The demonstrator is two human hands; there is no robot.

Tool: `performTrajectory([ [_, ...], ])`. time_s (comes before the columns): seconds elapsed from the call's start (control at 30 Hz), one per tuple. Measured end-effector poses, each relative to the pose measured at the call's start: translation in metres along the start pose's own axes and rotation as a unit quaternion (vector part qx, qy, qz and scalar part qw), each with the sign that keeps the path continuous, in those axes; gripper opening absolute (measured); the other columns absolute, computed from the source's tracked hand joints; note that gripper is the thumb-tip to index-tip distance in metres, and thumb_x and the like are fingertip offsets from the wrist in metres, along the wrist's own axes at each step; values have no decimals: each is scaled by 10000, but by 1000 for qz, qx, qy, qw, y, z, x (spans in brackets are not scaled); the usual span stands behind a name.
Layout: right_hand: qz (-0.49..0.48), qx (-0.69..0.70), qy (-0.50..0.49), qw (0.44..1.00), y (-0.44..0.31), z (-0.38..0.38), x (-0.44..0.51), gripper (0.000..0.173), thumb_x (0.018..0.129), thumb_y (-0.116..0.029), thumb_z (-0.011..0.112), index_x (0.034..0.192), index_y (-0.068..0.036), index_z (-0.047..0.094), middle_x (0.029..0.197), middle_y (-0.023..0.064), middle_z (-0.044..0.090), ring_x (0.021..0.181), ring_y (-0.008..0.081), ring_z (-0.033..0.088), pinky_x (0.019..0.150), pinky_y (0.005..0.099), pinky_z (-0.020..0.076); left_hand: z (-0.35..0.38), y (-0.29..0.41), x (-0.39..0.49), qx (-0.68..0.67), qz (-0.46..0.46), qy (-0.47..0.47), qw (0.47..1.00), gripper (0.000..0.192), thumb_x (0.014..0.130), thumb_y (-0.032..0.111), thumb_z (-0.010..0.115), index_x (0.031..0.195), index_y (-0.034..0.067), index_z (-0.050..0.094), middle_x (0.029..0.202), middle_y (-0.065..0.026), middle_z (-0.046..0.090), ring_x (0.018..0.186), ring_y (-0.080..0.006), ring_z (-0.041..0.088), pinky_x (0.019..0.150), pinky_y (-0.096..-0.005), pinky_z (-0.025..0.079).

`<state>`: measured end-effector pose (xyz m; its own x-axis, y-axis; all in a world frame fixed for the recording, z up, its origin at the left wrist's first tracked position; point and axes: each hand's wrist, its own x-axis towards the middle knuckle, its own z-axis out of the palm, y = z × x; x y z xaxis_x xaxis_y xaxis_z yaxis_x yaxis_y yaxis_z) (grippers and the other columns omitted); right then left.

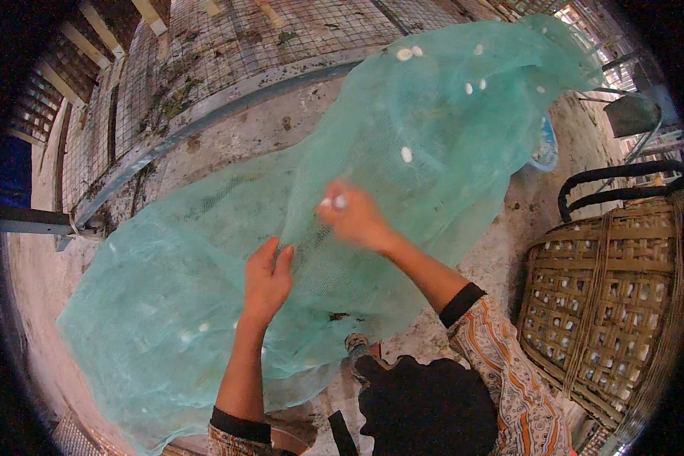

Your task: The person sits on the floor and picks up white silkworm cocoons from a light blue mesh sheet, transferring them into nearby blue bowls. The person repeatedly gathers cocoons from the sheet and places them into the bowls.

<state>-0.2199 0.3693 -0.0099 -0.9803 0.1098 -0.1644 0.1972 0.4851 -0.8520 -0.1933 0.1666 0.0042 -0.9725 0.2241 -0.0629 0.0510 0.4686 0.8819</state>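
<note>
A large green mesh net (pixel 251 194) lies spread across the floor before me. My left hand (pixel 269 273) pinches a fold of it between thumb and fingers near the middle. My right hand (pixel 350 214), blurred, is over the net just up and right of the left one, with small white cocoons (pixel 338 202) in its fingers. Several more white cocoons are scattered on the net, one (pixel 406 154) above my right hand and a pair (pixel 404 54) near its upper edge. Part of a light-blue basin (pixel 544 145) shows beside the net at the right.
A woven bamboo basket (pixel 598 296) holding many white cocoons stands at the right, with a black-wrapped handle (pixel 621 171). A metal frame rail (pixel 205 111) and wire-mesh racks (pixel 228 51) run along the far side. Concrete floor (pixel 40 285) shows at the left.
</note>
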Motion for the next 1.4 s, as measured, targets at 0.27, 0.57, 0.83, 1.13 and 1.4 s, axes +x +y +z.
performTrajectory([
  [0.27,54,126,271,953,55,-108,17,230,767,-197,647,902,-54,526,673,41,569,553,105,521,466,234,372,-4,0,-17,5,-39,-10,999,187,840,145,556,869,-37,531,734,-176,520,641,-256,459,621,-332,404],
  [0.57,-2,-169,244,955,60,-90,23,239,772,-240,660,866,-44,561,666,76,593,593,160,536,565,322,439,-15,16,-34,-24,-25,-33,999,173,845,132,558,864,-39,533,739,-194,537,663,-301,504,637,-334,418],
  [0.83,-29,-23,134,990,-19,-73,-31,220,774,-219,663,859,-46,558,680,29,561,604,118,499,557,284,433,-127,67,-101,-23,-197,-169,965,130,842,108,553,845,-22,556,743,-56,540,670,-104,489,578,-272,395],
  [1.13,-160,45,-132,977,-140,-34,-82,281,788,-290,611,903,-50,519,787,166,612,705,360,602,626,447,466,-254,132,-222,89,-420,-80,899,444,878,227,546,1200,-72,485,1135,-172,535,1029,-282,502,899,-370,392],
  [1.4,-210,-47,-423,880,-243,2,-119,236,795,-227,561,888,-11,537,761,154,609,687,284,601,620,389,475,-326,83,-334,22,-349,127,928,363,855,194,564,1140,-30,553,1173,-184,520,1070,-290,503,905,-404,420],
])
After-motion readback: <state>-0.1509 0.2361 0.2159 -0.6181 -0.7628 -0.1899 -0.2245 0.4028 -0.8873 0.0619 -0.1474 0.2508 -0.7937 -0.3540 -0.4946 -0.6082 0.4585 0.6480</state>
